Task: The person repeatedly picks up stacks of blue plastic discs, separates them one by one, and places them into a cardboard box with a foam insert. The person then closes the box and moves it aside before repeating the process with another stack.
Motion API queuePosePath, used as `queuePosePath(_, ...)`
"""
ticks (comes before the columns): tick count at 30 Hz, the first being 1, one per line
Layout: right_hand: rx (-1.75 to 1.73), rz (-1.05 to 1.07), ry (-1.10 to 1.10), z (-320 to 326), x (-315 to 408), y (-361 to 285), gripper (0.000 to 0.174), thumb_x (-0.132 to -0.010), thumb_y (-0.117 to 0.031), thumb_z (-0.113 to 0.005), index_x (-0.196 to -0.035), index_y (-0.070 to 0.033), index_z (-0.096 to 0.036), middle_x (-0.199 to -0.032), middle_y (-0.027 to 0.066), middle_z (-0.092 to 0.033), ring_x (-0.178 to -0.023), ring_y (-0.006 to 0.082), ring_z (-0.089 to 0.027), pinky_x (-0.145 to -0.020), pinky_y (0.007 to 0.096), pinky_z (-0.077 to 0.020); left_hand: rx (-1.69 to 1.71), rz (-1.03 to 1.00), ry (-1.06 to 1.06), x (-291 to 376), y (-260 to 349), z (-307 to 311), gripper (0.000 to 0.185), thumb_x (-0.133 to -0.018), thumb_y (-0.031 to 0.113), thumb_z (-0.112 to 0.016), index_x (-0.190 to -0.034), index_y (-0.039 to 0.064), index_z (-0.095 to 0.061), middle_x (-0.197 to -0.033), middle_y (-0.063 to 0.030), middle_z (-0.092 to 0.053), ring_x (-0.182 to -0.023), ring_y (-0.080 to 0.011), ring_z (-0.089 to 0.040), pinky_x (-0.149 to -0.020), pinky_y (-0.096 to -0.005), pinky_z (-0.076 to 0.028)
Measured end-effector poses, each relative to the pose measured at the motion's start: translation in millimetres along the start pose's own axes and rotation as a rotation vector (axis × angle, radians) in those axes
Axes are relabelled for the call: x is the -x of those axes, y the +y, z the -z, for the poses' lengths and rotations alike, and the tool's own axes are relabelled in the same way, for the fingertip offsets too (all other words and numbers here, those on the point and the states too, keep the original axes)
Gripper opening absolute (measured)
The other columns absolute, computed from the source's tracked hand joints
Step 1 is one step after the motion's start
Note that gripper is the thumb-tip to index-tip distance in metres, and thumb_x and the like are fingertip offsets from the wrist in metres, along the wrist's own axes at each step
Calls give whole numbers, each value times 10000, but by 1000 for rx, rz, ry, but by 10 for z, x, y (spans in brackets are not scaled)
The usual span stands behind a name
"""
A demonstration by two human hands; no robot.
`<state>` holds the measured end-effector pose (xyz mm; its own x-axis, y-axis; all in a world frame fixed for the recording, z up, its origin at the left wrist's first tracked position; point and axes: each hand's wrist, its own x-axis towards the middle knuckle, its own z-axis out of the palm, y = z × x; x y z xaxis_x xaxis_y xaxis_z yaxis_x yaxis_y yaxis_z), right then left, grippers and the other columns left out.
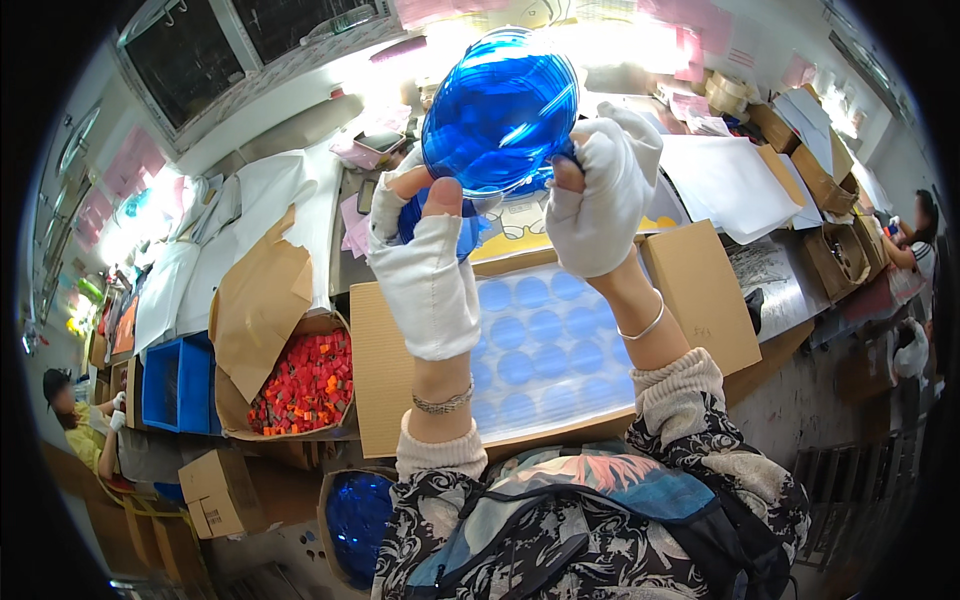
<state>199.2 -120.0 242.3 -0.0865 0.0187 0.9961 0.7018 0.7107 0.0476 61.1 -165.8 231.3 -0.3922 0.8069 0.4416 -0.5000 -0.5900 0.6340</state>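
A round, clear blue plastic piece (501,112) is raised before the bright lamp, held between both hands. My left hand (427,262), in a white glove with bare fingertips, pinches its lower left edge; more blue plastic shows behind those fingers. My right hand (604,191), gloved the same way, grips its lower right edge. Below the hands lies an open cardboard box (382,367), where rows of round blue pieces (545,326) show through a whitish translucent sheet.
Left of the box stand a carton of small red and orange parts (307,382) and a blue bin (178,386). A box of shiny blue pieces (360,525) is lower left. White paper sheets (727,180) lie right. Other people sit at both far sides.
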Motion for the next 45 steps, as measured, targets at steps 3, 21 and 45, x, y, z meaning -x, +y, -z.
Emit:
queuePosePath(3, -52, -127, 57, -40, 13, 17, 114, -947, -119, -622, -856, -53, -601, -668, 55, -582, -626, 240, -579, -723, 344, -453, 89, 67, -46, 33, -40, -73, 195, -934, 119, -691, -1101, 33, -638, -1019, -45, -688, -762, -81, -614, -680, -208, -517)
queuePosePath(21, -174, -328, 87, -240, 102, 68, 255, -1046, -210, -500, -895, -14, -562, -734, 8, -517, -590, 64, -488, -536, 210, -425, 159, 106, 46, 76, -172, -134, 175, -993, 191, -613, -1073, 40, -653, -971, -31, -696, -689, -100, -665, -536, -171, -428)
queuePosePath(45, 32, -239, 179, -260, 87, 169, 271, -1041, -211, -519, -896, 1, -604, -683, 21, -556, -594, 74, -534, -529, 243, -437, 457, 272, 106, -149, -227, -79, 423, -891, 318, -720, -1253, 187, -546, -1131, -53, -623, -988, -209, -630, -816, -404, -580)
